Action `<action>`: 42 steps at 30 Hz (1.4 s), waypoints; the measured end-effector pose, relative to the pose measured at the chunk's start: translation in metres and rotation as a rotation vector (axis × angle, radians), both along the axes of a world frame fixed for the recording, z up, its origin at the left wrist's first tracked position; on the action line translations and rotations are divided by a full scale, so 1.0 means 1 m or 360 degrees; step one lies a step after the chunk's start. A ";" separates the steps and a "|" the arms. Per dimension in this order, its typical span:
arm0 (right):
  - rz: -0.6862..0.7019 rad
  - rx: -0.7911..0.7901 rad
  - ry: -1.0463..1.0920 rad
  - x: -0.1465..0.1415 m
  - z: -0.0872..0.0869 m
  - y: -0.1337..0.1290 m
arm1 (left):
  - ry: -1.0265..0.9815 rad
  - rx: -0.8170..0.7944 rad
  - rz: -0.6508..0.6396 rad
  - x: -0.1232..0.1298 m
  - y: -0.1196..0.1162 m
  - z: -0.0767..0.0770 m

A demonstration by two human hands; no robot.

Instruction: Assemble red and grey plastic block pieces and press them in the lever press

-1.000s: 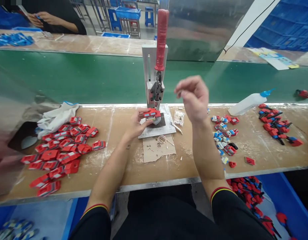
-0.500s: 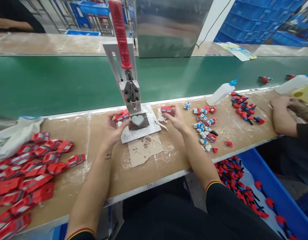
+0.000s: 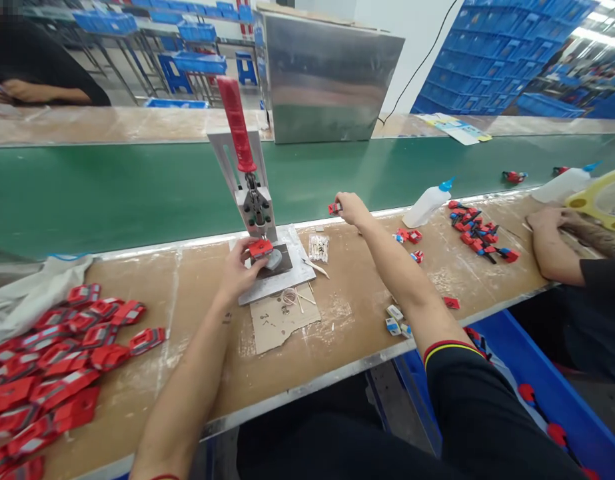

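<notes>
My left hand [image 3: 240, 272] pinches a red toy car part [image 3: 260, 249] just above a grey heart-shaped block [image 3: 274, 260], partly covering the block. The block sits on a dark plate on the white base of a press [image 3: 257, 207] with a red lever handle [image 3: 236, 123]. My right hand [image 3: 354, 208], reaching toward the bench's far edge, grips another red toy car part [image 3: 334, 209], its fingers covering part of it. A bundle of cotton swabs [image 3: 318, 247] lies between the hands, near a pale pointed tool [image 3: 316, 268].
Red toy car parts [image 3: 67, 347] are heaped at left beside a cloth [image 3: 34, 293]. At right are a white bottle [image 3: 427, 205], red-and-black pieces [image 3: 480, 233] and a co-worker's arm [image 3: 560, 247]. A green belt [image 3: 152, 193] runs behind; torn cardboard [image 3: 282, 320] lies in front.
My right hand has moved forward to the bench's far edge with its part. My left hand has brought its part rightward over the heart-shaped block. The view has tilted up.
</notes>
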State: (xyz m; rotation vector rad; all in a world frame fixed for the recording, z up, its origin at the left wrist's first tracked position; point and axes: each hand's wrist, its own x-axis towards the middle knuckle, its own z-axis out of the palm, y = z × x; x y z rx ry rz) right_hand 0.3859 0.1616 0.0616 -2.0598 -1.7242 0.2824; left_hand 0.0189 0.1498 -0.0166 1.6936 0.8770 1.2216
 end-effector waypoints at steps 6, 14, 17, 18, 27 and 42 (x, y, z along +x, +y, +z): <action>0.0184 0.0119 0.0038 -0.016 0.003 0.036 | 0.0082 0.0013 0.0026 0.003 0.001 0.003; 0.0097 0.0759 0.0258 -0.002 0.032 0.015 | 0.0051 0.0007 -0.0005 0.008 0.001 -0.005; 0.0349 0.1161 0.0449 -0.046 0.072 0.007 | 0.0051 0.0027 -0.0002 0.009 0.000 -0.006; 0.0532 0.1271 0.0506 -0.067 0.087 0.004 | 0.0057 0.0036 -0.0001 0.009 -0.001 -0.006; 0.1080 0.1095 0.0701 -0.184 0.141 -0.027 | 0.0082 0.0089 -0.0020 0.014 -0.004 -0.006; 0.1284 0.1475 0.0183 -0.170 0.033 -0.117 | 0.0157 0.0114 -0.0060 0.017 -0.014 0.009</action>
